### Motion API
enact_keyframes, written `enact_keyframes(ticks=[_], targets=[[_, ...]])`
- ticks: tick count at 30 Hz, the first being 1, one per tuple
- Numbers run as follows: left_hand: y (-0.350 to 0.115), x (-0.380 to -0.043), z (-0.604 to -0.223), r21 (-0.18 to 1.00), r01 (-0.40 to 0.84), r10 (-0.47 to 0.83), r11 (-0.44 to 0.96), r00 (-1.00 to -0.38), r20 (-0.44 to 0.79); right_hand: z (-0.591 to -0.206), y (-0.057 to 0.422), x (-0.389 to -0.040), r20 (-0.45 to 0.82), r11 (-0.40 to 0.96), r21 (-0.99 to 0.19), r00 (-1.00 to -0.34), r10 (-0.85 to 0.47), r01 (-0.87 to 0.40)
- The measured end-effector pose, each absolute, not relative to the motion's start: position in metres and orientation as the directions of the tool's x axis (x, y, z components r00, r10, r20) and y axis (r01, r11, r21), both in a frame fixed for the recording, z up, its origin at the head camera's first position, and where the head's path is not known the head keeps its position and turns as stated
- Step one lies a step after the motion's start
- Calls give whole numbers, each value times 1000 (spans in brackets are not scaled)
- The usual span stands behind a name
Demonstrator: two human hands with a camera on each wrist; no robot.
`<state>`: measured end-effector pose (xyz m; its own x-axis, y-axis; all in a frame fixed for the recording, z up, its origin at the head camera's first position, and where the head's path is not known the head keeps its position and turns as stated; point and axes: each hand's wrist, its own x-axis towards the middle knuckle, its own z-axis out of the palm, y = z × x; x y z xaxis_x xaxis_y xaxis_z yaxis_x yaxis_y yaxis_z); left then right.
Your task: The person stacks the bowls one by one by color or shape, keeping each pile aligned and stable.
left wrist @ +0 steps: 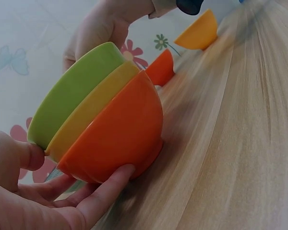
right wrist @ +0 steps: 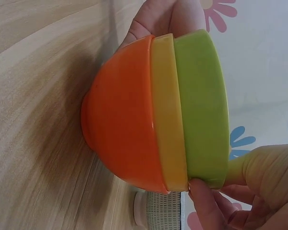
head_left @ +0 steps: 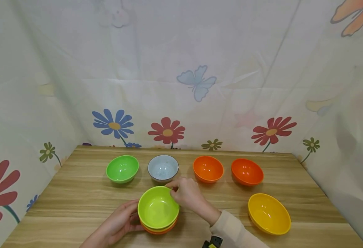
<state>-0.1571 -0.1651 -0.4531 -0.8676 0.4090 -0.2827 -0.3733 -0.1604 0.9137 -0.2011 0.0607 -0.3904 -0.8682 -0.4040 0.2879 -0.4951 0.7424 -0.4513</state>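
Note:
Three nested bowls stand near the front middle of the table: a lime green bowl on top, a yellow bowl in the middle, an orange bowl at the bottom. From the left, my left hand holds the stack, thumb by the upper rims and fingers against the orange bowl's side. My right hand pinches the lime green bowl's rim at the far right, thumb inside it and fingertips outside, close to the yellow rim. The lime green bowl sits high in the stack.
Behind the stack, a green bowl, a grey-blue bowl and two orange bowls, one left and one right, form a row. A larger yellow bowl stands at the right. A printed cloth hangs behind the wooden table.

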Motion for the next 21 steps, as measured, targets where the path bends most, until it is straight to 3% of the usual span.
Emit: enact_keyframes(ticks=[21], targets=[[-164, -157, -454, 911, -383, 411, -155, -863, -294, -391, 63, -200, 230, 732, -503, -888, -399, -460]])
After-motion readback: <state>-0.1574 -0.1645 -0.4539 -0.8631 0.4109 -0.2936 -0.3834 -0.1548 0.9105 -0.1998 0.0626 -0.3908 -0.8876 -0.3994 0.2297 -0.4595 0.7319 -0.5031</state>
